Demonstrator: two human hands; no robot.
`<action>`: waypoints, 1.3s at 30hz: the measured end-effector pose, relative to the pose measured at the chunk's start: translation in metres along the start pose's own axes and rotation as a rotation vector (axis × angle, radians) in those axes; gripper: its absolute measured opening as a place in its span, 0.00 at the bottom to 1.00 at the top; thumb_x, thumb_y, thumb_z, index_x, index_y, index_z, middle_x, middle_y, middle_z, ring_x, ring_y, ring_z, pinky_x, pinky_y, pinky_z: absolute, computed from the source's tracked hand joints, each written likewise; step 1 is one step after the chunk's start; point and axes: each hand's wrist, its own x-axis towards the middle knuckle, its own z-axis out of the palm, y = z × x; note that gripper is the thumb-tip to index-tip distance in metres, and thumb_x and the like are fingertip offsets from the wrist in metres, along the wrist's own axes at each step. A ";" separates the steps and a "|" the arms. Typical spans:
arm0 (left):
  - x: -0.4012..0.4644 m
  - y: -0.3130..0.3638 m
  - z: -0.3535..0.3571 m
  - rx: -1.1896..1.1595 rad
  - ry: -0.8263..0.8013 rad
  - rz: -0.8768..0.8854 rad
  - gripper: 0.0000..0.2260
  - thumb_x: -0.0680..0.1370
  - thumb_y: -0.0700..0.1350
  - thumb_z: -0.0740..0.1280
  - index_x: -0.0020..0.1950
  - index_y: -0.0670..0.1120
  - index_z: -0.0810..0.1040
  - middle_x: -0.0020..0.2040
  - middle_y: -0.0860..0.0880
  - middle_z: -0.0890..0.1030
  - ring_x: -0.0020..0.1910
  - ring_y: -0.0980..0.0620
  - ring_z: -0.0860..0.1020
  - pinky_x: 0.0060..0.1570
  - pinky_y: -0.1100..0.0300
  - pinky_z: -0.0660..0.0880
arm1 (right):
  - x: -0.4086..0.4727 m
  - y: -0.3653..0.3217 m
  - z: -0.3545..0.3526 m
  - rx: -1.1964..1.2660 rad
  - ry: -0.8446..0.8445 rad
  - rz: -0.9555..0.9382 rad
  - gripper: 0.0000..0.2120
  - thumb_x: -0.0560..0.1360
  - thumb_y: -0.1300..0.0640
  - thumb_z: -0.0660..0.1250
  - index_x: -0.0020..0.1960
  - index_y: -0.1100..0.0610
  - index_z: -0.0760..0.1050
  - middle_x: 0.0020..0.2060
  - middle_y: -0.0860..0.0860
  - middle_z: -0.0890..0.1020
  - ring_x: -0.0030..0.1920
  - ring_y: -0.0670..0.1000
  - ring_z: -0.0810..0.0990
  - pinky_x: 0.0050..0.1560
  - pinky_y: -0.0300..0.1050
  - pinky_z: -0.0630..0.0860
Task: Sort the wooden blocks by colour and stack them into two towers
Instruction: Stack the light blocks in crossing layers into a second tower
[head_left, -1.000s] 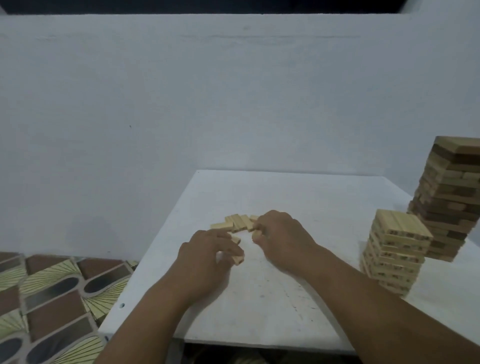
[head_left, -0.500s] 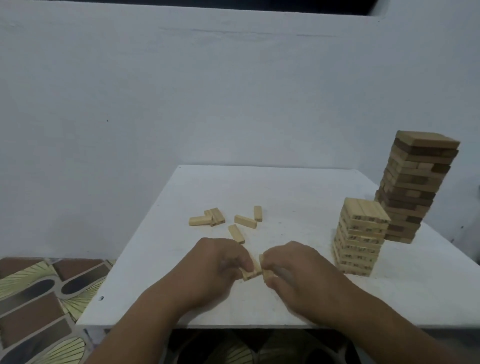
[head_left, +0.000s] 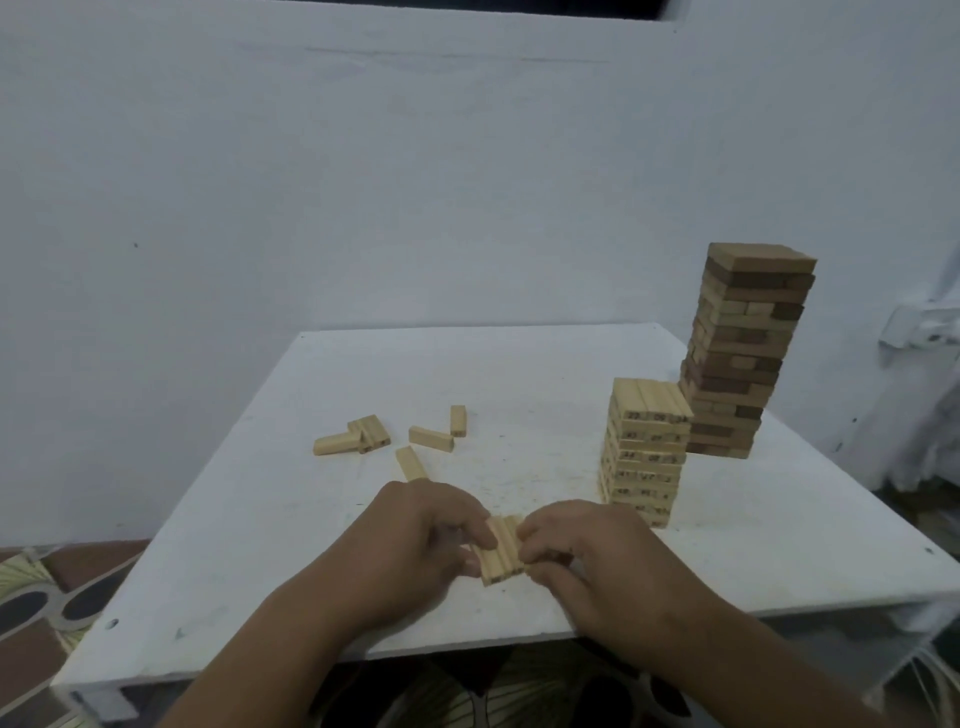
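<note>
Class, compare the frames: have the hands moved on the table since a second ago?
Yes. Both hands, left and right, have come toward the table's near edge, away from the loose blocks.

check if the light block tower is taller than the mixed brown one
No, the light block tower stands clearly shorter than the mixed brown tower behind it.

Beneath the left hand (head_left: 415, 540) and right hand (head_left: 597, 556), a white table (head_left: 519, 374), scuffed and speckled just beyond the fingers. Far beyond both hands, a plain pale wall (head_left: 363, 182) with a dark strip (head_left: 571, 8) along its top. Down to the left of the left hand, a patterned floor (head_left: 31, 613) in brown, cream and dark ovals. Well off to the right of the right hand, a white fixture (head_left: 914, 327) on the wall, too blurred to tell more.
</note>
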 end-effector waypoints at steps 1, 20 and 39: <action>0.000 0.000 0.000 -0.009 -0.008 -0.012 0.09 0.69 0.38 0.77 0.41 0.53 0.86 0.47 0.61 0.83 0.50 0.65 0.78 0.44 0.74 0.72 | 0.000 -0.001 0.001 -0.010 -0.001 -0.001 0.07 0.74 0.57 0.69 0.48 0.52 0.85 0.48 0.42 0.84 0.51 0.41 0.79 0.54 0.36 0.75; -0.005 -0.004 -0.007 0.065 -0.140 0.053 0.11 0.69 0.52 0.70 0.50 0.61 0.79 0.61 0.68 0.76 0.66 0.62 0.70 0.68 0.46 0.66 | 0.000 -0.012 0.001 0.175 0.045 0.171 0.16 0.62 0.48 0.74 0.45 0.41 0.70 0.49 0.38 0.79 0.52 0.40 0.78 0.48 0.44 0.80; 0.039 0.064 -0.026 -0.499 0.258 0.046 0.27 0.64 0.52 0.76 0.57 0.55 0.64 0.56 0.56 0.85 0.59 0.51 0.79 0.58 0.53 0.70 | 0.008 -0.022 -0.073 0.402 0.525 -0.007 0.20 0.71 0.65 0.74 0.52 0.45 0.72 0.59 0.39 0.75 0.60 0.46 0.78 0.53 0.42 0.80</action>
